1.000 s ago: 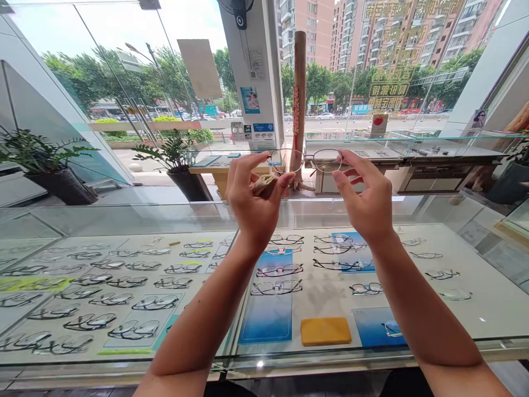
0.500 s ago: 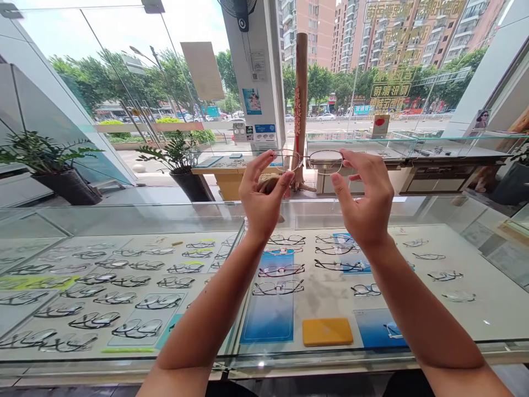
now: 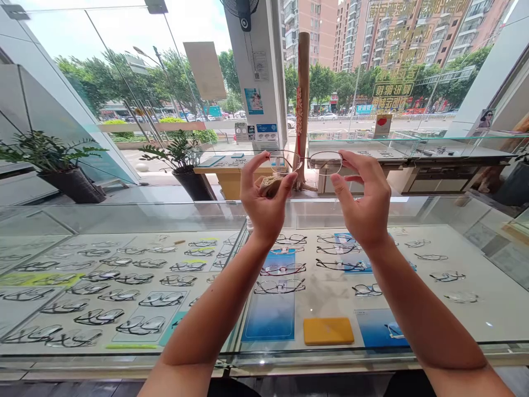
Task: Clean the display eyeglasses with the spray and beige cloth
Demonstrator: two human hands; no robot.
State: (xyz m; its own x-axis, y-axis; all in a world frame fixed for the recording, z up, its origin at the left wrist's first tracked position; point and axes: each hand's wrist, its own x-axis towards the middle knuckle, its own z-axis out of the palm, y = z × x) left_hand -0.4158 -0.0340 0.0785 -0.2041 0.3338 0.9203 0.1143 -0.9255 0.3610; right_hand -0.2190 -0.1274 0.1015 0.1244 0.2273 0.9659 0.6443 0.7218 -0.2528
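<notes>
A pair of thin metal-rimmed eyeglasses point(image 3: 325, 163) is held up level above the glass counter, lenses side by side. My left hand point(image 3: 264, 207) is closed on the left end of the frame, fingertips at the rim and thumb below. On the right end, my right hand point(image 3: 366, 201) grips the rim with its fingers, the thumb just under the lens. A tan, rough-looking thing point(image 3: 271, 186) shows within the curl of my left hand; I cannot tell whether it is held or lies behind. The temples are mostly hard to make out.
Below my hands is a glass display counter point(image 3: 165, 353) with rows of eyeglasses point(image 3: 161, 299) inside. A yellow case point(image 3: 328, 331) and blue cards point(image 3: 270, 314) lie there too. Beyond are a wooden post point(image 3: 303, 82), potted plants point(image 3: 188, 165) and another glass showcase point(image 3: 363, 140).
The view has shifted slightly, so the background sits a little further right. Both hands keep hold of the eyeglasses, with my left hand turned very slightly.
</notes>
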